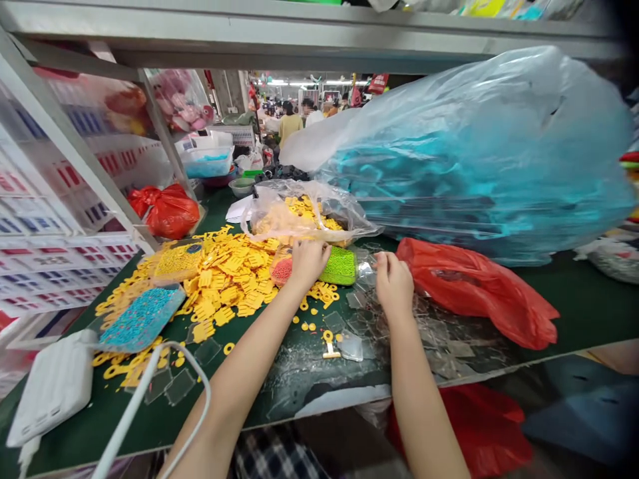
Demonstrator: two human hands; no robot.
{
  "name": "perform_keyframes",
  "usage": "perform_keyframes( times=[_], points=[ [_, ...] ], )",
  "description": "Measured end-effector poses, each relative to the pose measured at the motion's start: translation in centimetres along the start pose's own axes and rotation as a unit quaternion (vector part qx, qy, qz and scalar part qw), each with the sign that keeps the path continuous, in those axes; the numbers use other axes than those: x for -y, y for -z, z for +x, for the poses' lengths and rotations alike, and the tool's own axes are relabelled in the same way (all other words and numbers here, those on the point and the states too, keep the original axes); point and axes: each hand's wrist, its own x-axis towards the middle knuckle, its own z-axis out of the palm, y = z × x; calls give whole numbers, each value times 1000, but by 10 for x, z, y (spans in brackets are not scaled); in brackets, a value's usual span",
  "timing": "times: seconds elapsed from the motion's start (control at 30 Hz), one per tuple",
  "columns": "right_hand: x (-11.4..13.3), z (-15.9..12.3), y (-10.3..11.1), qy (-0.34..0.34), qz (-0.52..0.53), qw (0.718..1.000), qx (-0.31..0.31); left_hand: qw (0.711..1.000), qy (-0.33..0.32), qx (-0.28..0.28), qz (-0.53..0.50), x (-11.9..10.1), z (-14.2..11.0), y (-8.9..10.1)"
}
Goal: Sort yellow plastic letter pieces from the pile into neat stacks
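Observation:
My left hand [309, 261] is over the edge of the heap of yellow plastic pieces [234, 266], fingers curled; what they hold, if anything, is hidden. Just right of it lies a clear box of green beads [340, 266], and to its left a box of pink-red beads [282, 271] shows in part. My right hand [394, 283] is closed, thumb against fingers, above scattered clear plastic squares [357, 299]; I cannot make out what is in its grip. Beside it lies a red plastic bag [474, 293]. Near the front edge is a yellow piece with a ring [328, 346].
A box of blue beads [142, 319] and one of yellow beads [178, 261] lie on the left, near a white power bank [54, 386] with a cable. Behind are an open clear bag [299, 216] of yellow pieces and a huge bag of blue pieces [449, 166]. A shelf beam [299, 33] crosses overhead.

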Motion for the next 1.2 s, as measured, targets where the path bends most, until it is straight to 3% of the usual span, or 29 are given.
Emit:
perform_keyframes(
  times=[0.1, 0.2, 0.3, 0.4, 0.5, 0.57, 0.7, 0.87, 1.03, 1.2],
  points=[
    [-2, -1, -3, -5, -33, 999, 8, 999, 5, 24, 23, 9, -6, -1],
    [-3, -4, -8, 22, -46, 999, 18, 999, 14, -16, 30, 36, -34, 24],
    [-3, -7, -14, 72, -41, 996, 22, 994, 61, -57, 72, 77, -71, 73],
    [1, -10, -19, 109, -33, 993, 25, 969, 166, -60, 170, 124, -110, 132],
    [16, -20, -25, 159, -23, 987, 17, 910, 310, 37, 272, 167, -145, 179],
    [32, -29, -27, 233, -18, 972, 26, 881, 361, 102, 289, 191, -163, 196],
    [69, -40, -25, 386, -45, 920, 58, 885, 348, 138, 276, 218, -182, 199],
    [124, -36, -32, 430, -14, 895, 120, 905, 301, 155, 256, 232, -178, 184],
    [204, -48, -83, 461, 96, 854, 223, 916, 285, 145, 240, 234, -174, 174],
    [291, -36, -138, 452, 13, 833, 318, 927, 270, 116, 231, 233, -173, 175]
  ],
)
